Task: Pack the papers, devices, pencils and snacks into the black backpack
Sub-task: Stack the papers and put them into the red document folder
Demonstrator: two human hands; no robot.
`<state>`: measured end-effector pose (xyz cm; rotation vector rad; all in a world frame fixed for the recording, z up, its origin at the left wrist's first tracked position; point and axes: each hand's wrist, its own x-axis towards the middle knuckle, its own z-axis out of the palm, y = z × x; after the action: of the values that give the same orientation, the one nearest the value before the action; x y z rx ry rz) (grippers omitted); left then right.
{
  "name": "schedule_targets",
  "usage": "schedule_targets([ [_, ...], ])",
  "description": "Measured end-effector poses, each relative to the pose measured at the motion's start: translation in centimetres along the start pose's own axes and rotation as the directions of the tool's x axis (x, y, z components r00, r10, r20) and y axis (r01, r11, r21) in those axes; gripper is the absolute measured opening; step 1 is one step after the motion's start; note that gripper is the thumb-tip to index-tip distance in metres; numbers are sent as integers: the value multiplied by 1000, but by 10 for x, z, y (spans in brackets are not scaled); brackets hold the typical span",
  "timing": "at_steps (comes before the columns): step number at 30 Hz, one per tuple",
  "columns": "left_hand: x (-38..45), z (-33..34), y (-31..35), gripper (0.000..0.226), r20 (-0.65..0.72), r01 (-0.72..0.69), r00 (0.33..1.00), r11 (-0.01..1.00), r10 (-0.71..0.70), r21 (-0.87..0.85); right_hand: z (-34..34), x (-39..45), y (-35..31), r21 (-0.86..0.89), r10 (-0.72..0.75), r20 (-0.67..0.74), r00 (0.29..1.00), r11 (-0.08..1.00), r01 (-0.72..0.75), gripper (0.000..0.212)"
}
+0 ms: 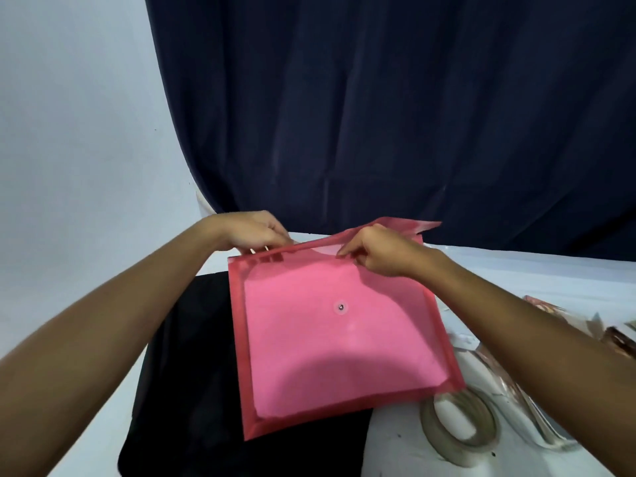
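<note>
A translucent red plastic folder point(340, 342) with a snap button and pale papers inside lies tilted over the black backpack point(186, 373), which rests flat on the white table. My left hand point(256, 232) grips the folder's far left edge. At the folder's mouth, my right hand point(375, 253) pinches the front edge, and the flap point(402, 227) stands lifted behind it.
A roll of tape point(459, 425) lies on the white table point(516, 270) just right of the folder's near corner. Shiny snack packets point(550, 339) lie under and beyond my right forearm. A dark blue curtain point(378, 98) hangs behind the table.
</note>
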<state>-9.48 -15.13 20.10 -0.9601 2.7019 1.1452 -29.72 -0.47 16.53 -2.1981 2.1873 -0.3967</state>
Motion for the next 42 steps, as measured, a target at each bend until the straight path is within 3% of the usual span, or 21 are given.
schedule_targets([
  [5, 21, 18, 15, 22, -9, -47, 999, 998, 47, -34, 23, -7, -3, -275, -163, -234, 958, 957, 96, 35],
  [8, 28, 19, 11, 20, 30, -70, 997, 994, 73, -85, 34, -18, -5, -480, -367, -443, 818, 868, 129, 13],
  [10, 30, 19, 5, 15, 59, -69, 995, 991, 76, -111, 41, -27, -3, -523, -448, -531, 720, 841, 137, 10],
  [13, 33, 21, -3, 8, 64, -67, 995, 988, 77, -142, 56, -39, 8, -461, -492, -586, 644, 856, 233, 32],
  [17, 36, 23, -9, 7, 68, -45, 996, 987, 56, -154, 67, -51, 11, -352, -459, -646, 610, 888, 297, 30],
  [22, 36, 23, -12, 14, 104, -6, 994, 979, 27, -203, 49, -51, -20, 45, -160, -822, 546, 938, 343, 19],
  [24, 35, 24, -10, 21, 96, -13, 995, 978, 34, -208, 39, -39, -31, 177, 0, -815, 579, 952, 248, 19],
  [28, 30, 29, -5, 26, 61, -18, 998, 977, 32, -210, 34, -15, -31, 256, 230, -537, 811, 961, -103, 34],
  [31, 30, 31, -11, 20, 38, -16, 999, 980, 24, -198, 40, -15, -29, 254, 202, -365, 909, 961, -111, 49],
  [34, 29, 34, -18, 14, 34, -16, 999, 978, 23, -208, 54, -21, -28, 76, 122, -257, 959, 992, -106, 53],
  [36, 29, 37, -21, 13, 16, -29, 999, 988, 32, -149, 62, -22, -25, 59, 111, -220, 969, 993, -100, 56],
  [38, 31, 39, -24, 14, -23, -52, 998, 995, 50, -80, 66, -21, -23, 185, 131, -288, 949, 980, -79, 62],
  [42, 32, 39, -24, 13, -89, -74, 994, 995, 68, -72, 66, -19, -13, 340, 277, -540, 795, 935, -95, 53],
])
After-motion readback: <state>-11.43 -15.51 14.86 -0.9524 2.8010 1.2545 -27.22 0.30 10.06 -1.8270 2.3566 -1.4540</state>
